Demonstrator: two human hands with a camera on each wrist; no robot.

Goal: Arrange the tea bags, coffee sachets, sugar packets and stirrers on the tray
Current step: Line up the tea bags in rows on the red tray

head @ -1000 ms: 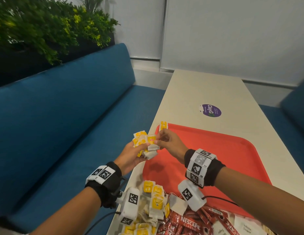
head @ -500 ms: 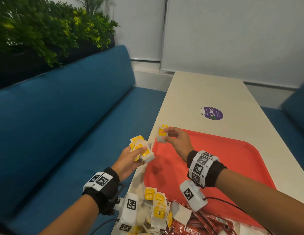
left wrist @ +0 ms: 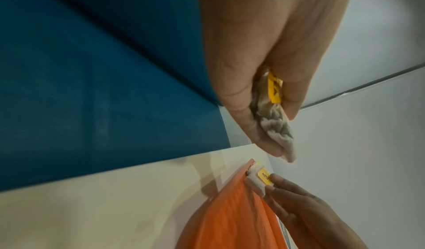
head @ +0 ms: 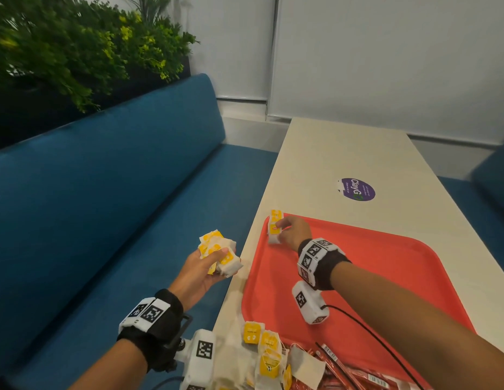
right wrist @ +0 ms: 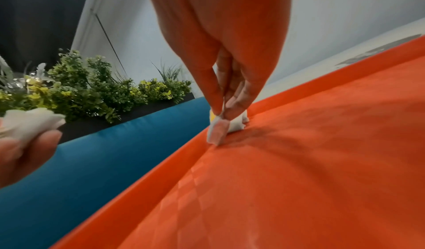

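An orange tray lies on the cream table. My right hand pinches a white tea bag with a yellow tag at the tray's far left corner; its lower edge touches the tray floor in the right wrist view, next to another tea bag lying there. My left hand holds a bunch of tea bags over the bench, left of the table edge. Loose tea bags and red coffee sachets are piled at the tray's near end.
A blue bench runs along the table's left side, with green plants behind its backrest. A purple sticker sits on the table beyond the tray. Another blue seat is at the right.
My right hand took one tea bag from the bunch in my left hand and carried it away and down to the tray's far left corner. My left hand drew back slightly.
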